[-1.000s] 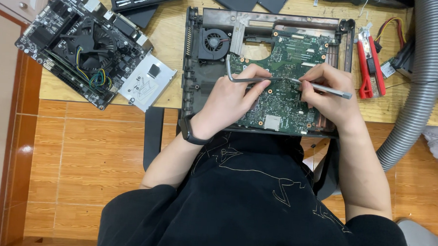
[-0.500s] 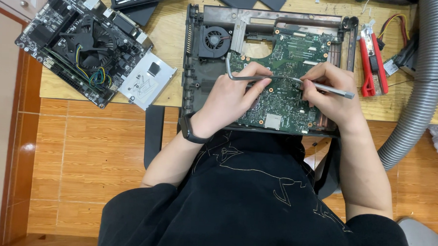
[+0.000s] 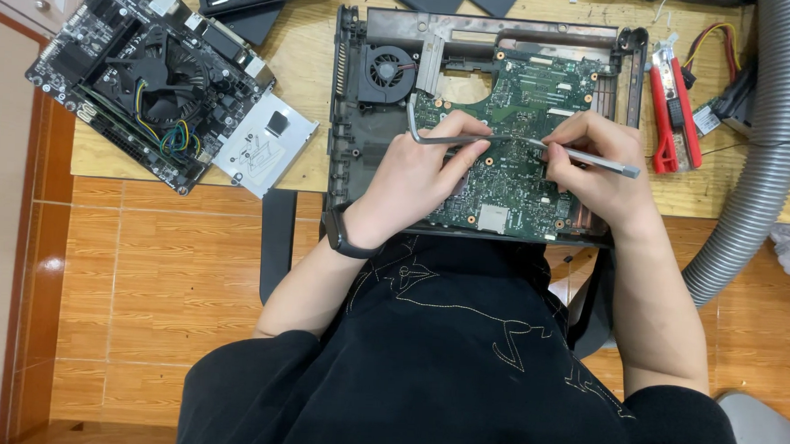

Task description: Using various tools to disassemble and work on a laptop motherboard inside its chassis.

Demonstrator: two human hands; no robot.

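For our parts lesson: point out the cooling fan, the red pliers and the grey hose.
cooling fan [image 3: 386, 69], head view, on its hub.
red pliers [image 3: 675, 119], head view, on a handle.
grey hose [image 3: 777, 114], head view, on its ribbed wall.

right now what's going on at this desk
A person sits at a wooden desk over an opened laptop base with its green circuit board exposed. The left hand holds curved metal tweezers, and the right hand holds a slim grey tool; both tips meet over the board's middle. A separate black motherboard lies to the left, red pliers to the right.
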